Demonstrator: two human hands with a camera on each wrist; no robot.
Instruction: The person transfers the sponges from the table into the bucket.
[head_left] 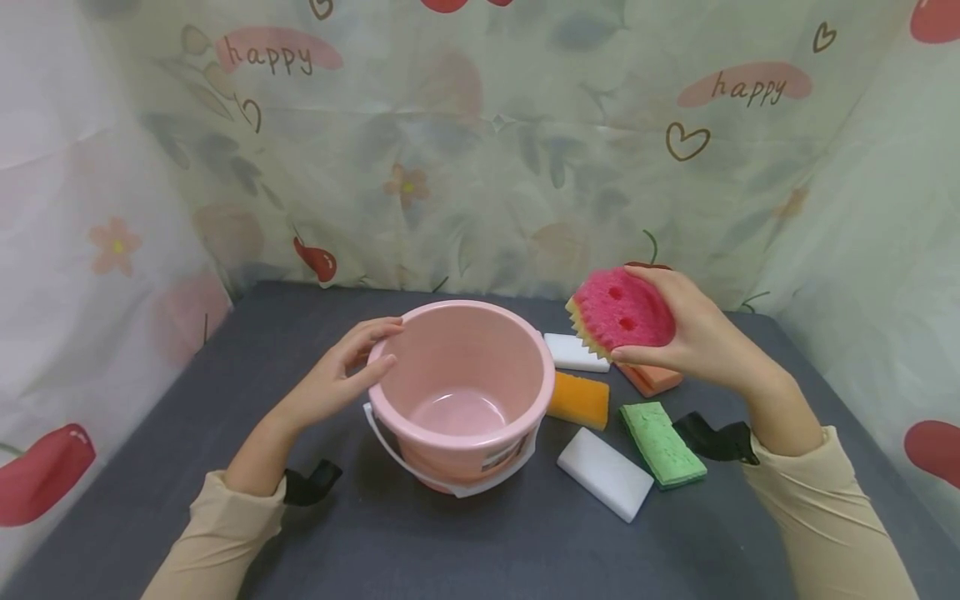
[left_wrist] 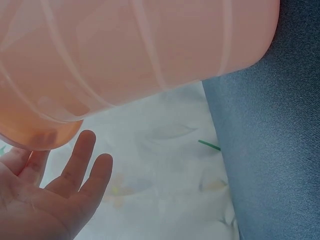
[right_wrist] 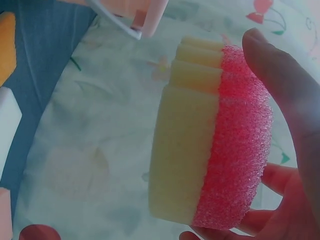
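A pink plastic bucket (head_left: pixel 480 454) stands empty on the grey table, its white handle folded down at the front. My left hand (head_left: pixel 352 371) rests on the bucket's left rim with relaxed fingers; in the left wrist view the bucket wall (left_wrist: pixel 135 55) fills the top above my open palm (left_wrist: pixel 45 195). My right hand (head_left: pixel 686 337) holds a round pink sponge with a yellow jagged underside (head_left: pixel 618 310) in the air to the right of the bucket, above the other sponges. The right wrist view shows this sponge (right_wrist: pixel 212 135) edge-on between thumb and fingers.
Between the bucket and my right arm lie a white sponge (head_left: pixel 575 352), an orange sponge (head_left: pixel 579 400), a second orange one (head_left: pixel 651 378) under my hand, a green sponge (head_left: pixel 662 443) and a white block (head_left: pixel 604 472). Patterned cloth walls enclose the grey table (head_left: pixel 247 350).
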